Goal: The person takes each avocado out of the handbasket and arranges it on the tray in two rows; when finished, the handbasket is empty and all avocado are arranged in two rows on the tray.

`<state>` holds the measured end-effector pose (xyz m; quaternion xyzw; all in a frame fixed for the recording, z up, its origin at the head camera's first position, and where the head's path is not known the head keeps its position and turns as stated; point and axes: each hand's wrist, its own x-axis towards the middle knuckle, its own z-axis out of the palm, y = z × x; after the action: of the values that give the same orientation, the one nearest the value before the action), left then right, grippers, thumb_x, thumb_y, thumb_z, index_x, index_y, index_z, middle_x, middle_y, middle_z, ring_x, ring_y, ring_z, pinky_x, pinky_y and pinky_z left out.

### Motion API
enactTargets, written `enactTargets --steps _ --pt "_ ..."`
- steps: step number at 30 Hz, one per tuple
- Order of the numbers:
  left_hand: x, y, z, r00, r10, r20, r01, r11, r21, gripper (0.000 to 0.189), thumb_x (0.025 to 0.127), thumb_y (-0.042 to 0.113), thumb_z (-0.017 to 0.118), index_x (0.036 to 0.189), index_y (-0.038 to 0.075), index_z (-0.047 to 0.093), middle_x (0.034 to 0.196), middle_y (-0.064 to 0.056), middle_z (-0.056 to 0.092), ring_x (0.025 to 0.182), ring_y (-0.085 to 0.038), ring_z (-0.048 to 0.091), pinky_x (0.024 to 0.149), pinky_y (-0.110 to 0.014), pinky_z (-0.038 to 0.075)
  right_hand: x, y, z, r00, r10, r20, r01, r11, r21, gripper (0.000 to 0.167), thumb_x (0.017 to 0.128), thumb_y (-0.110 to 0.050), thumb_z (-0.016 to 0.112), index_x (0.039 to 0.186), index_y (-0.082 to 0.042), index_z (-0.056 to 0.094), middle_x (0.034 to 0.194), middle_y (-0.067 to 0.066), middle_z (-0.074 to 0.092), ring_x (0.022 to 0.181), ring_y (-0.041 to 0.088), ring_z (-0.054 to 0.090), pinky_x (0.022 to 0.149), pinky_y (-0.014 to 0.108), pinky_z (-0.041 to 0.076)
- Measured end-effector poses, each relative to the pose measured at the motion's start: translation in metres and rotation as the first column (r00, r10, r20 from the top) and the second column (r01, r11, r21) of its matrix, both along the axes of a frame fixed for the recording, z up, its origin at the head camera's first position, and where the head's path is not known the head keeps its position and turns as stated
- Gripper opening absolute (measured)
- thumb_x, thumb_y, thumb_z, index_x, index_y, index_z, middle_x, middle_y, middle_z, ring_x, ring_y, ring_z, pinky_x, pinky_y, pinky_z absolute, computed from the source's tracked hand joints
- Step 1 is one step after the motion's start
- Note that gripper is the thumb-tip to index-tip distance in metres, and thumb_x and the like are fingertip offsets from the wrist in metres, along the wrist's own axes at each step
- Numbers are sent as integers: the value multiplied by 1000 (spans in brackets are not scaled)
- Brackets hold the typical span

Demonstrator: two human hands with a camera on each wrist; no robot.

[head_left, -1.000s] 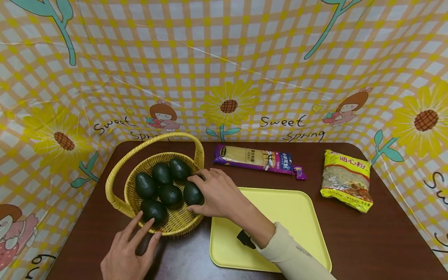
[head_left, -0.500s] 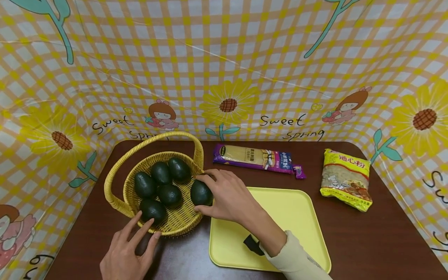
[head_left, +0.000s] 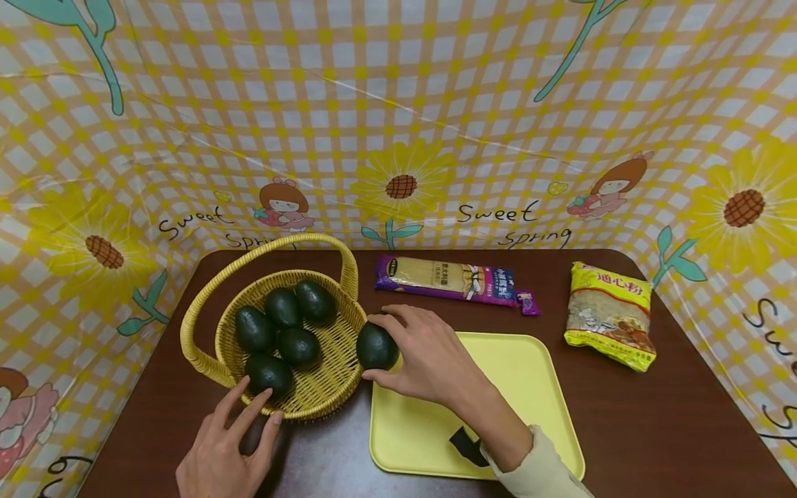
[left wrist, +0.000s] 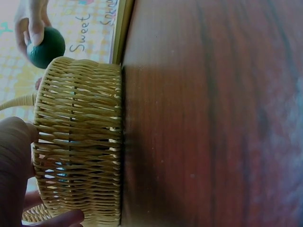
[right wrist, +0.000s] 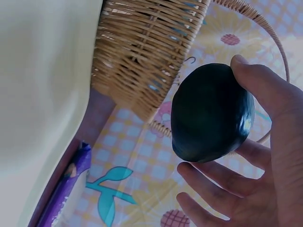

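My right hand (head_left: 429, 356) holds a dark green avocado (head_left: 377, 347) between thumb and fingers, just right of the wicker basket's rim and over the tray's left edge. In the right wrist view the avocado (right wrist: 210, 113) is raised beside the basket wall. The yellow wicker basket (head_left: 336, 398) has a tall arched handle and bears several avocados (head_left: 299, 347) at its left and back. My left hand (head_left: 225, 443) rests at the basket's front-left rim with fingers spread, the fingertips beside the nearest avocado (head_left: 270, 377). From the left wrist, some fingers (left wrist: 64, 218) show against the outer wall.
A pale yellow tray (head_left: 517, 387) lies right of the basket, with a black strip (head_left: 468, 446) beside the right sleeve overlapping it. Behind is a purple pasta packet (head_left: 445, 279); a yellow pasta bag (head_left: 610, 315) sits at the right. A checked cloth (head_left: 398, 104) surrounds the table.
My right hand has carried the avocado out of the basket, rightward past the rim toward the tray. The left hand has stayed at the basket's rim.
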<state>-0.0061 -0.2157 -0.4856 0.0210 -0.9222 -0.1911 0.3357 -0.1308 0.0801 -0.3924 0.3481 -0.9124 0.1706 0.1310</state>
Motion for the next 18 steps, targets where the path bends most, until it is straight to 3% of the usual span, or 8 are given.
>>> enactTargets --steps 12,18 --pt "2 3 1 999 12 43 -14 999 34 38 83 32 92 120 23 85 138 -7 71 86 -38 73 46 -50 51 2 15 -11 1000 -15 -5 15 1000 -18 80 78 -59 93 140 -14 70 139 13 68 123 36 68 102 55 57" --pt "1 3 2 1000 3 28 -4 999 33 39 83 30 93 120 22 85 137 -9 71 86 -39 73 48 -52 53 2 19 -16 1000 -13 -18 13 1000 -29 79 77 -57 95 139 -14 71 136 12 69 118 36 70 99 54 58"
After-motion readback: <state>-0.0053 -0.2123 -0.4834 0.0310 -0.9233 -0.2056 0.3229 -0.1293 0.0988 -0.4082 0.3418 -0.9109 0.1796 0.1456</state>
